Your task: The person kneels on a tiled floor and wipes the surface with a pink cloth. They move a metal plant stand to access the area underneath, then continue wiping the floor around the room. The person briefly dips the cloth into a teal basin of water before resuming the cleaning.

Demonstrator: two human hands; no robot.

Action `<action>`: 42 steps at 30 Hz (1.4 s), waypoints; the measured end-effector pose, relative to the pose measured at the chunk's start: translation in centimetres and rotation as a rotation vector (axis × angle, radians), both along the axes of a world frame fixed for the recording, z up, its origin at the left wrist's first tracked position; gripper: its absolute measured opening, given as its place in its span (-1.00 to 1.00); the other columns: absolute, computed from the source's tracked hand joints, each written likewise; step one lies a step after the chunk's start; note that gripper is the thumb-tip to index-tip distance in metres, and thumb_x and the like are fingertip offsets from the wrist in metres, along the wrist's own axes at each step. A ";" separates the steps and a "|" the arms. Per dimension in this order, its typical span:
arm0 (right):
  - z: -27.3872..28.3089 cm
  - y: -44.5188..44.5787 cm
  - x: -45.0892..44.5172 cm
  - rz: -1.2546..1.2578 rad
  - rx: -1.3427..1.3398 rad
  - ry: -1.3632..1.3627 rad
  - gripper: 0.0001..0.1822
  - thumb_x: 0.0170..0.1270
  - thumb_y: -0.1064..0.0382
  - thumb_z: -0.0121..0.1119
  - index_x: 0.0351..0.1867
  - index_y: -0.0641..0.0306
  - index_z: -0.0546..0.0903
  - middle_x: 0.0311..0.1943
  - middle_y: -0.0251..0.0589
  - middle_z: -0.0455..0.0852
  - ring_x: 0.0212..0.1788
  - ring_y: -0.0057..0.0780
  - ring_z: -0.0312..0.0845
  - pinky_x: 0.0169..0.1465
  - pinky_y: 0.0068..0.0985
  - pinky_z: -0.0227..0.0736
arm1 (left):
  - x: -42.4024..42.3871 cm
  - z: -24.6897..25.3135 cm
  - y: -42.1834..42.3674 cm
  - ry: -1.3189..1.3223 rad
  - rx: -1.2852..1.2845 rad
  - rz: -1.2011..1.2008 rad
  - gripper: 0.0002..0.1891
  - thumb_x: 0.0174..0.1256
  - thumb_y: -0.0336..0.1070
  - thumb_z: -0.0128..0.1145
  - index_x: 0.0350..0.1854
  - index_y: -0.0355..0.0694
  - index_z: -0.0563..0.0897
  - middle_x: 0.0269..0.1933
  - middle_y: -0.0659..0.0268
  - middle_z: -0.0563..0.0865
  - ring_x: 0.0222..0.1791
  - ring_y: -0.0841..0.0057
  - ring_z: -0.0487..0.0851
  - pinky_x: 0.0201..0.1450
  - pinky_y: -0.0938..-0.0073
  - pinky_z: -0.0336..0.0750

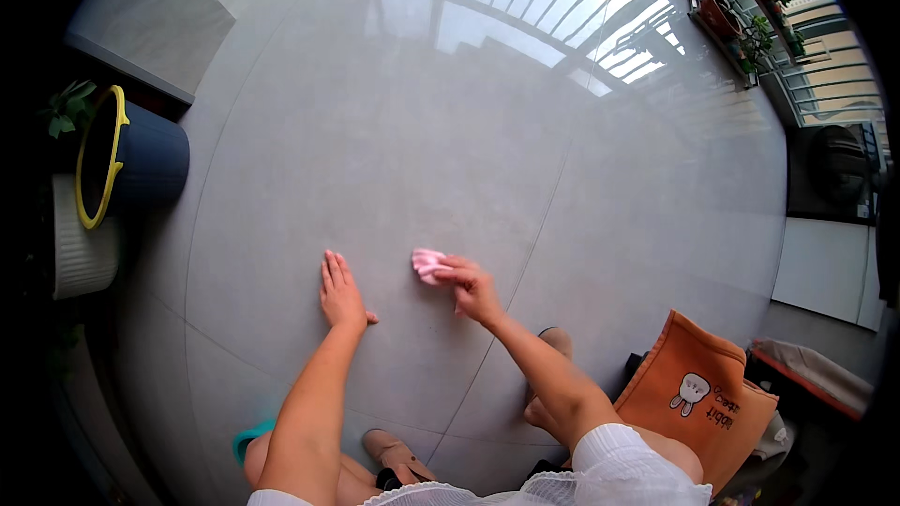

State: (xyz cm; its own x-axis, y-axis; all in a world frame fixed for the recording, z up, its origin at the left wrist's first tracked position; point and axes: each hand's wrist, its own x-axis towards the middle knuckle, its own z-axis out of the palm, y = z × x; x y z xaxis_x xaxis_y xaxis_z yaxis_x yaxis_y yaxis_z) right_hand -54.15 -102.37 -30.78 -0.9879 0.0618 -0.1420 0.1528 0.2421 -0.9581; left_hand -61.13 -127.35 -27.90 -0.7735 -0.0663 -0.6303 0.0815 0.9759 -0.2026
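Observation:
Gripped in my right hand (pixel 476 289) is a crumpled pink cloth (pixel 429 266), held against or just over the grey tiled floor (pixel 394 169); the exact contact cannot be made out. To its left, my left hand (pixel 342 299) rests palm down on the same floor, fingers pointing away from me and thumb spread to the right. It holds nothing. A thin tile joint runs diagonally just right of my right hand.
At the left stand a dark blue pot with a yellow rim (pixel 151 154) and a white ribbed pot (pixel 84 253). My brown shoes (pixel 397 455) are below. An orange cloth with a rabbit print (pixel 703 393) lies at right. Potted plants (pixel 756 39) line the railing.

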 end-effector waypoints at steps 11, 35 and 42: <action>-1.5 -0.5 -9.3 0.229 0.313 0.217 -0.40 -0.08 0.70 0.06 -0.04 0.09 0.79 0.20 -0.24 0.74 0.33 -0.08 0.52 0.33 -0.25 0.48 | 0.4 -0.7 -0.3 0.017 0.086 -0.006 0.66 -0.56 0.16 0.75 0.67 -0.19 -0.16 0.71 0.22 -0.16 0.69 0.32 -0.05 0.56 0.26 0.26; 0.4 -0.7 -9.1 0.632 0.351 0.151 -0.31 -0.04 0.69 0.06 0.16 0.06 0.70 0.37 -0.33 0.59 0.44 -0.09 0.40 0.39 -0.22 0.43 | -0.1 1.5 -0.5 -0.043 0.128 0.046 0.58 -0.42 0.07 0.75 0.68 -0.13 -0.16 0.71 0.29 -0.18 0.69 0.33 -0.08 0.57 0.13 0.28; 2.1 -3.9 4.6 0.562 0.388 0.032 -0.04 -0.12 0.46 0.00 0.54 0.20 0.28 0.60 0.02 0.14 0.60 0.25 0.00 0.58 -0.02 0.08 | 6.5 3.9 -2.9 0.041 0.445 0.153 0.27 0.02 -0.15 0.59 0.67 -0.15 -0.11 0.70 0.23 -0.08 0.67 0.25 0.01 0.63 0.15 0.14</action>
State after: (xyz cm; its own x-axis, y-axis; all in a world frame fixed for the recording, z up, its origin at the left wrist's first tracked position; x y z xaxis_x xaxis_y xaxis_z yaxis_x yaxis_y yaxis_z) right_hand -49.52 -106.27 -28.69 -0.8883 -0.4213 -0.1831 -0.1235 0.6029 -0.7882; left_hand -54.63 -130.22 -24.04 -0.8009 0.0879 -0.5923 -0.0697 0.9687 0.2381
